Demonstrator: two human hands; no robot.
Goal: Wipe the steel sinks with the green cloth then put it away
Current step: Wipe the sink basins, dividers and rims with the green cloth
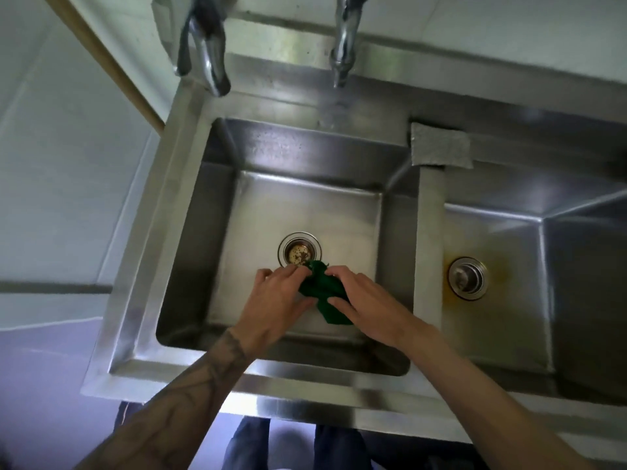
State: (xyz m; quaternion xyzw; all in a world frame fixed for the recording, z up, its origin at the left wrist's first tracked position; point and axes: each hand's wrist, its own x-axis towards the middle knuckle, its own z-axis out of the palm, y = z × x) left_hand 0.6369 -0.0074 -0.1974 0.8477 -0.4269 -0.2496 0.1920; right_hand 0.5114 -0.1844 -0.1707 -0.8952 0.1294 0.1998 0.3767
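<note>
The green cloth (322, 290) is bunched between both hands, low over the floor of the left steel sink (217, 205), just in front of its drain strainer (299, 252). My left hand (276, 301) grips the cloth's left side with fingers curled on it. My right hand (364, 300) holds the right side, fingers bent over the top, and a corner of cloth hangs down below it. The right steel sink (509, 232) lies beyond the divider, with a plugged drain (466, 278) ringed by a brownish stain.
Two taps (207, 52) (344, 42) stick out above the back rim. A grey scouring pad (439, 145) lies on the divider at the back. A pale wall and a wooden edge stand to the left. My legs show below the front rim.
</note>
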